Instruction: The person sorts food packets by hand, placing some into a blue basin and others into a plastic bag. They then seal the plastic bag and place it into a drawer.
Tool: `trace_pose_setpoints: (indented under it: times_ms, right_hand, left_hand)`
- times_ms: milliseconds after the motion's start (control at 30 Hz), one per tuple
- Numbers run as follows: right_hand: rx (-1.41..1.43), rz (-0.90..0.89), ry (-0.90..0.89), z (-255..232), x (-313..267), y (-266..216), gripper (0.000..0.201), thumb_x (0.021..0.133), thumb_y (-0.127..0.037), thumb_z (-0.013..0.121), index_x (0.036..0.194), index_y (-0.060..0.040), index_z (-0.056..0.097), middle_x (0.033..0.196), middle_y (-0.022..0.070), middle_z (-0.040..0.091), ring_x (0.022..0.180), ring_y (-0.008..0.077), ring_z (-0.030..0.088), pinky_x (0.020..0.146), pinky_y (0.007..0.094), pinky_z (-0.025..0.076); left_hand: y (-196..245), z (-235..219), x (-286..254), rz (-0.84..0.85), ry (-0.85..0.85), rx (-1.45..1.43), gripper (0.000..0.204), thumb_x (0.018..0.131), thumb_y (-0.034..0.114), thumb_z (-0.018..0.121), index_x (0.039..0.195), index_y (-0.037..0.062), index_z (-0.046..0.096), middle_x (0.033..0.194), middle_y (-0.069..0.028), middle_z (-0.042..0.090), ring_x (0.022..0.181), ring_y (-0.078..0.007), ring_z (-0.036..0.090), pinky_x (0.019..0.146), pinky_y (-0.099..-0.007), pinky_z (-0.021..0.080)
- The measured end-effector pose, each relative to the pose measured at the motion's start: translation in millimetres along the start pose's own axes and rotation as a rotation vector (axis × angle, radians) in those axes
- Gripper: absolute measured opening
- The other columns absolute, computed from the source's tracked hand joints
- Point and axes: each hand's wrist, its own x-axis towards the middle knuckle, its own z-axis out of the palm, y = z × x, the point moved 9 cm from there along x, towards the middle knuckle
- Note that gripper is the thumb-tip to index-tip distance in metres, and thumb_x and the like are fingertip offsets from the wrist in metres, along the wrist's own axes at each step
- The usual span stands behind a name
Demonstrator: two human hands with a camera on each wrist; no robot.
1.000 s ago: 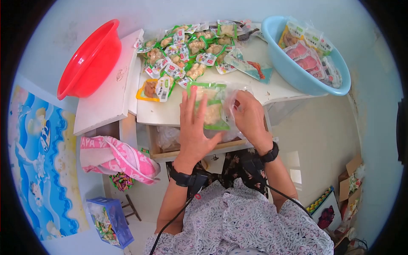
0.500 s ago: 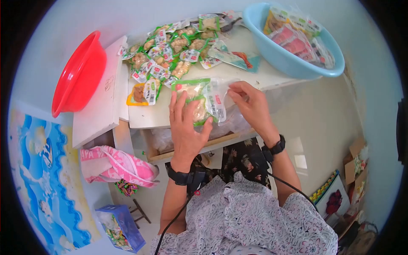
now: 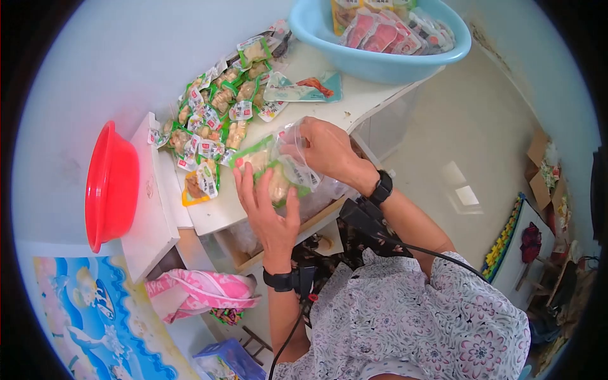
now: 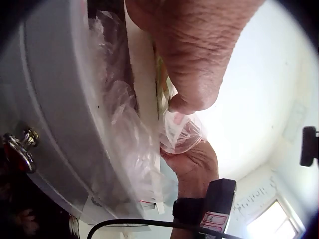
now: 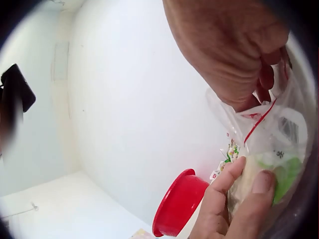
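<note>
A clear zip bag (image 3: 292, 163) with green-edged food packets (image 3: 256, 158) inside lies at the table's front edge. My left hand (image 3: 271, 218) rests on its near-left side, fingers spread. At the bag's mouth my right hand (image 3: 332, 152) pinches the plastic with curled fingers. The right wrist view shows the bag's red zip line (image 5: 260, 122) beside the right hand (image 5: 229, 55), and the left hand (image 5: 217, 214) touching the packets with thumb and finger. In the left wrist view, clear plastic (image 4: 182, 134) hangs between the left hand (image 4: 192, 45) and right hand (image 4: 194, 164).
Many small green-edged packets (image 3: 221, 101) are piled behind the bag, near an orange-edged one (image 3: 199, 183) and a teal packet (image 3: 304, 88). A blue basin (image 3: 380, 63) with packets stands back right, a red basin (image 3: 114, 183) left. Below, an open drawer (image 3: 310, 218) holds clear plastic.
The head view has turned, so the table appears tilted and the basins shifted. My right hand has come back onto the bag's mouth, its fingers more curled; the left stays on the bag.
</note>
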Motion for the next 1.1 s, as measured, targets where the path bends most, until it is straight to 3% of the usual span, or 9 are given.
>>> trace_pose_setpoints:
  times_ms: [133,233,333,433,533,633,733,833,1100]
  right_hand:
    - [0.180,-0.063,0.261,-7.9,14.0,8.2,0.015,0.095,-0.016,0.067,0.093,-0.0010,0.067,0.086,0.0204,0.065,0.074,0.0395,0.060,0.067,0.0476,0.046]
    - [0.299,0.001,0.274,-9.3,23.7,8.7,0.013,0.093,-0.014,0.063,0.090,-0.0019,0.063,0.089,0.0220,0.068,0.086,0.0445,0.066,0.073,0.0523,0.050]
    - [0.117,0.035,0.190,3.8,29.9,17.0,0.012,0.093,-0.010,0.063,0.088,-0.0001,0.061,0.084,0.0215,0.067,0.082,0.0434,0.065,0.070,0.0501,0.049]
    - [0.020,0.012,0.138,8.2,35.0,16.0,0.014,0.095,-0.009,0.065,0.090,0.0036,0.064,0.074,0.0202,0.061,0.065,0.0291,0.057,0.061,0.0401,0.045]
    - [0.373,0.069,0.027,14.6,43.6,25.4,0.016,0.093,-0.014,0.066,0.087,0.0011,0.066,0.078,0.0213,0.067,0.076,0.0408,0.066,0.067,0.0472,0.049]
    - [0.362,0.035,0.043,18.1,49.5,31.4,0.021,0.095,-0.017,0.068,0.087,0.0019,0.068,0.075,0.0212,0.067,0.074,0.0367,0.069,0.066,0.0468,0.050]
    - [0.189,0.039,0.083,9.0,43.6,30.1,0.025,0.098,-0.024,0.067,0.093,0.0009,0.069,0.081,0.0197,0.069,0.074,0.0316,0.070,0.067,0.0438,0.051]
    - [0.301,0.111,0.305,-19.7,25.1,37.2,0.032,0.101,-0.033,0.064,0.104,-0.0017,0.071,0.092,0.0169,0.072,0.081,0.0305,0.072,0.073,0.0437,0.054]
    - [-0.065,0.152,0.047,-30.4,3.7,16.1,0.076,0.096,-0.058,0.065,0.142,0.0012,0.055,0.098,0.0161,0.074,0.088,0.0303,0.072,0.083,0.0410,0.054]
  left_hand:
    - [3.5,1.1,7.8,0.019,-0.032,0.039,0.045,0.089,0.012,0.072,0.131,0.0011,0.062,0.159,-0.0204,0.044,0.153,-0.0446,0.030,0.124,-0.0538,0.028]
    - [-0.5,5.6,12.0,0.015,-0.071,0.063,0.048,0.089,0.017,0.072,0.134,0.0023,0.061,0.159,-0.0200,0.043,0.154,-0.0438,0.029,0.123,-0.0570,0.026]
    - [-5.8,9.9,18.3,-0.014,-0.064,0.080,0.054,0.091,0.021,0.071,0.140,0.0035,0.058,0.160,-0.0191,0.042,0.155,-0.0414,0.029,0.123,-0.0603,0.024]
    - [-4.4,11.2,28.6,-0.003,-0.106,0.142,0.055,0.093,0.019,0.070,0.144,0.0031,0.056,0.161,-0.0183,0.043,0.154,-0.0404,0.030,0.124,-0.0572,0.025]
    - [-4.0,15.3,26.6,0.025,-0.172,0.204,0.055,0.095,0.021,0.069,0.146,0.0039,0.056,0.161,-0.0161,0.043,0.154,-0.0390,0.031,0.124,-0.0578,0.024]
    - [-4.4,18.4,23.7,0.027,-0.186,0.219,0.055,0.096,0.024,0.068,0.147,0.0059,0.056,0.161,-0.0136,0.044,0.154,-0.0369,0.032,0.124,-0.0612,0.022]
    - [-4.2,19.9,21.1,-0.003,-0.181,0.206,0.055,0.096,0.025,0.068,0.147,0.0071,0.057,0.160,-0.0128,0.046,0.154,-0.0362,0.032,0.123,-0.0620,0.023]
    - [-4.9,17.2,22.1,-0.028,-0.156,0.183,0.055,0.096,0.025,0.069,0.146,0.0071,0.057,0.159,-0.0123,0.047,0.153,-0.0359,0.033,0.123,-0.0620,0.024]
    - [-10.7,17.6,17.6,-0.034,-0.128,0.161,0.057,0.094,0.028,0.069,0.146,0.0067,0.057,0.160,-0.0115,0.047,0.154,-0.0355,0.033,0.121,-0.0659,0.024]
